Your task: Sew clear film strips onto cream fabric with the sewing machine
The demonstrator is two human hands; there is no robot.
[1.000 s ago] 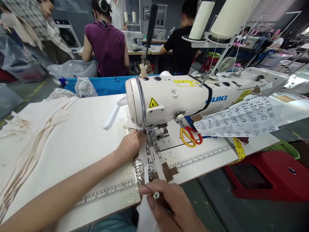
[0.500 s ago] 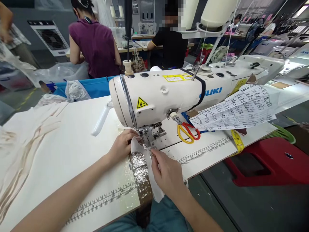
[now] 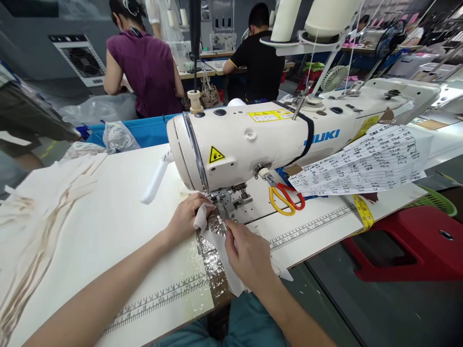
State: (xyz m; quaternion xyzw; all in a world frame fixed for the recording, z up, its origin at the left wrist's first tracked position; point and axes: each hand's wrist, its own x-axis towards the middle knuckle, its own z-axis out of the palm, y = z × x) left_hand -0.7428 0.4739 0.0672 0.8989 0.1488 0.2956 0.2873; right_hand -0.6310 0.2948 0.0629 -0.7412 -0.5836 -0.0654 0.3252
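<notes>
My left hand (image 3: 186,216) is closed at the front of the white sewing machine (image 3: 231,144), its fingers pinching thin white fabric (image 3: 201,218) close to the presser foot. My right hand (image 3: 249,253) grips a slim metal tool (image 3: 223,220) that points toward the needle area; most of the tool is hidden by the fingers. More of the white fabric runs down under the right hand to the table edge. Shiny clear tape over a brown strip (image 3: 216,270) lies below both hands. The fabric's end at the needle is hidden.
Scissors with red and yellow handles (image 3: 282,200) lie right of the needle area, near handwritten paper sheets (image 3: 358,161) and a yellow measuring tape (image 3: 363,212). Cream fabric strips (image 3: 47,217) cover the table's left. A red stool (image 3: 408,246) stands right. Two people sit working beyond the machine.
The white fabric at my left fingers has folded and bunched up, where it hung flatter before. Both hands stay near the needle. At far left, a passing person has shifted.
</notes>
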